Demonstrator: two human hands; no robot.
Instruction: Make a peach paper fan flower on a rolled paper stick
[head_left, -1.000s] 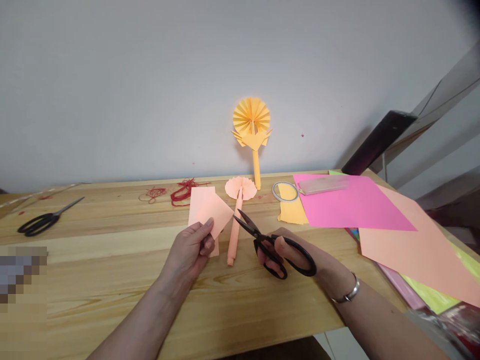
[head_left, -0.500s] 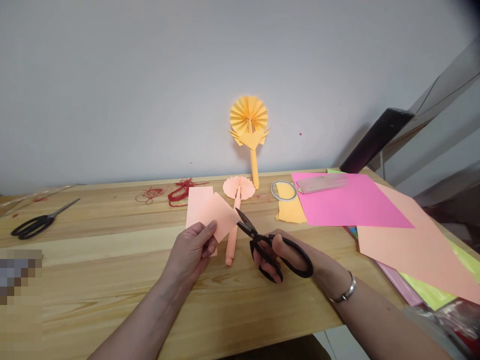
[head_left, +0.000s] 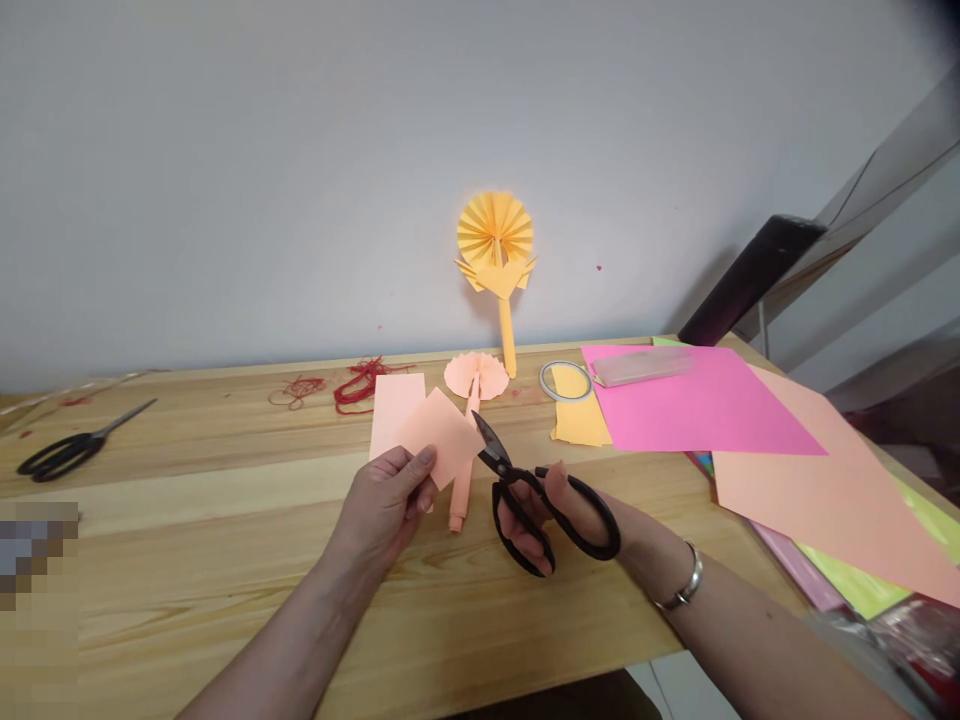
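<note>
Between thumb and fingers, my left hand pinches a small peach paper piece. My right hand has its thumb and fingers through the handles of black scissors. The blades meet the right corner of the paper; whether they cut into it I cannot tell. Behind lies a peach paper fan with a rolled paper handle, partly hidden by the held paper. A peach paper strip lies on the table left of it, partly covered by my left hand and the piece.
A yellow paper fan leans on the wall. Red thread and other black-handled scissors lie left. Rightward are a tape roll over yellow paper, pink paper bearing a translucent case, and peach sheets.
The scissors' handles have spread slightly wider, and the right hand has shifted a little to the left. The left hand keeps its pinch on the paper.
</note>
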